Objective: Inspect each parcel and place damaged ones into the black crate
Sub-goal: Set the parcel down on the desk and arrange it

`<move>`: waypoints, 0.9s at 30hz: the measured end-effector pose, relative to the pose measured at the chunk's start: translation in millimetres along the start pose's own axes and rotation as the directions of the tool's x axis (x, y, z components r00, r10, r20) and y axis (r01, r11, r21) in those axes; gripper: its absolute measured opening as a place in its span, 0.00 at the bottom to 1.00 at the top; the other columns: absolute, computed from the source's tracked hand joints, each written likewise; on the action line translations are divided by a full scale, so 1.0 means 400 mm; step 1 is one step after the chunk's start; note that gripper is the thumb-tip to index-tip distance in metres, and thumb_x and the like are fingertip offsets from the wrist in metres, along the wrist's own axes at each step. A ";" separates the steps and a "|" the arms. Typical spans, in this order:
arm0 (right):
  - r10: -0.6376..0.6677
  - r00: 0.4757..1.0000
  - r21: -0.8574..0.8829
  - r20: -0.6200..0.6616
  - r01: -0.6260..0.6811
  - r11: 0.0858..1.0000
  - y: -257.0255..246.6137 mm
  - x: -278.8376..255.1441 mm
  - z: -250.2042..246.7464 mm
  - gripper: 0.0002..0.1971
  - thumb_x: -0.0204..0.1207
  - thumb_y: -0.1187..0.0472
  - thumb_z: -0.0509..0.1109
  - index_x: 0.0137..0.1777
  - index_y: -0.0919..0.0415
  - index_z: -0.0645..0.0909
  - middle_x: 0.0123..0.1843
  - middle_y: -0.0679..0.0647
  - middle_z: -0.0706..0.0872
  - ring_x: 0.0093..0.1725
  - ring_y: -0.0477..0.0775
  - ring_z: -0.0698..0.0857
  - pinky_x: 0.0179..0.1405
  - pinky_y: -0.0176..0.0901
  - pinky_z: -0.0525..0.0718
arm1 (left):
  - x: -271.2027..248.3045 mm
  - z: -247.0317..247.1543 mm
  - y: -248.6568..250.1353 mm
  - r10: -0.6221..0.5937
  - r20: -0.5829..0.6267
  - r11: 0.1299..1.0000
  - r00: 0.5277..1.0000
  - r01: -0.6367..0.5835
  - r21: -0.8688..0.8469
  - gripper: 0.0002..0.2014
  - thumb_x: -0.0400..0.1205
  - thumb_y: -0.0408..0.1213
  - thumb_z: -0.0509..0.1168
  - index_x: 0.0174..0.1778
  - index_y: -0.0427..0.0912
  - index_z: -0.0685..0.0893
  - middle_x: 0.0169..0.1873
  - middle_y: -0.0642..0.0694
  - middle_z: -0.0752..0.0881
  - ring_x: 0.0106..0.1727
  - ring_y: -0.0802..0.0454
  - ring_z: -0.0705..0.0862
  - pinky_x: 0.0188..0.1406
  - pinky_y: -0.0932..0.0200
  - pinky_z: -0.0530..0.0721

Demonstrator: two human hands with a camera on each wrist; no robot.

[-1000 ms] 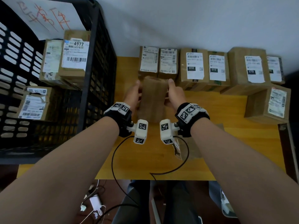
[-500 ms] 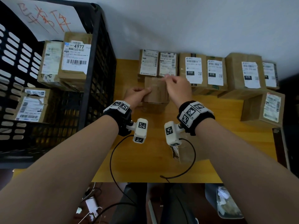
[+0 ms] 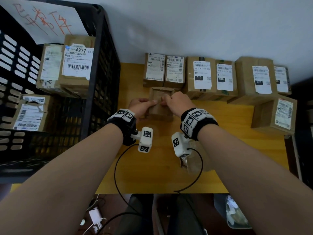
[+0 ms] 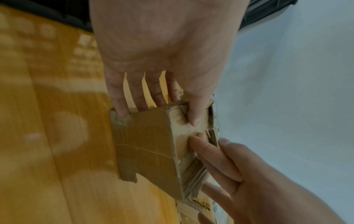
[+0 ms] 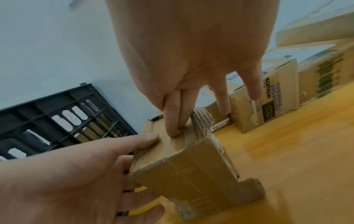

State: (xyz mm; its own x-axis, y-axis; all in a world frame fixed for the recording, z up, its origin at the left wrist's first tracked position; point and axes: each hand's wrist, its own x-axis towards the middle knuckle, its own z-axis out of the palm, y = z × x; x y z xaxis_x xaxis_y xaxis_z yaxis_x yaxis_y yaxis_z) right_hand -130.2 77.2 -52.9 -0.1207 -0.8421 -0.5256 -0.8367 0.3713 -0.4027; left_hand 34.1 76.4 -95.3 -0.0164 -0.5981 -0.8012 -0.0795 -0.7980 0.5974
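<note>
A small brown taped parcel (image 3: 160, 112) stands on end on the yellow table (image 3: 152, 175), just in front of the back row. My left hand (image 3: 141, 107) grips it from the left, fingers down its side and thumb on the top end (image 4: 166, 113). Two fingertips of my right hand (image 3: 175, 102) press on that dented, taped top end (image 5: 178, 118); its other fingers are straight. A torn corrugated edge (image 5: 201, 119) shows beside them. The parcel (image 4: 149, 144) has a ragged lower corner (image 5: 250, 189). The black crate (image 3: 100, 68) stands to the left and holds several labelled parcels (image 3: 76, 65).
A row of labelled parcels (image 3: 201, 75) lines the wall behind the held one. Another parcel (image 3: 274, 114) sits at the right edge. A clear plastic scrap (image 3: 191, 163) lies near the table's front. Black cables (image 3: 116, 167) hang off the front edge.
The parcel went from lying lengthwise between both hands to standing on end. My right hand moved from its far edge onto the middle of the top; my left thumb came onto the top.
</note>
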 end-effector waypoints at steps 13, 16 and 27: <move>0.113 0.949 0.459 -0.294 0.036 0.888 0.026 -0.005 -0.042 0.22 0.93 0.49 0.56 0.53 0.60 0.88 0.34 0.49 0.84 0.28 0.41 0.80 0.28 0.34 0.78 | -0.025 -0.031 0.004 0.141 0.057 0.989 0.988 -0.138 -0.047 0.31 0.82 0.33 0.75 0.76 0.67 0.78 0.66 0.53 0.85 0.63 0.49 0.85 0.42 0.48 0.92; 0.282 0.951 0.559 0.124 -0.302 0.773 0.034 -0.005 -0.008 0.28 0.90 0.41 0.55 0.74 0.64 0.78 0.63 0.60 0.86 0.60 0.64 0.87 0.63 0.62 0.87 | -0.044 -0.027 0.006 0.074 0.072 0.994 0.995 -0.068 -0.089 0.18 0.82 0.43 0.75 0.67 0.64 0.84 0.66 0.50 0.86 0.68 0.43 0.84 0.61 0.36 0.87; 0.163 0.959 0.823 0.232 -0.283 0.492 0.048 -0.063 -0.015 0.29 0.80 0.75 0.61 0.71 0.43 0.81 0.52 0.59 0.91 0.55 0.62 0.90 0.54 0.63 0.93 | -0.074 -0.020 0.028 0.148 0.012 0.979 0.989 -0.145 -0.140 0.32 0.78 0.20 0.55 0.65 0.60 0.85 0.62 0.42 0.89 0.64 0.46 0.86 0.61 0.38 0.88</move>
State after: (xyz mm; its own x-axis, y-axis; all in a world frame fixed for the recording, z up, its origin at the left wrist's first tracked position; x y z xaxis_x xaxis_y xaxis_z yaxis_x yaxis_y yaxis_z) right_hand -146.5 103.1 -42.9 -0.1284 -0.6562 -0.7436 0.0623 0.7430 -0.6664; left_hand 41.6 84.4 -64.6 -0.0397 -0.7089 -0.7041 0.0640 -0.7051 0.7063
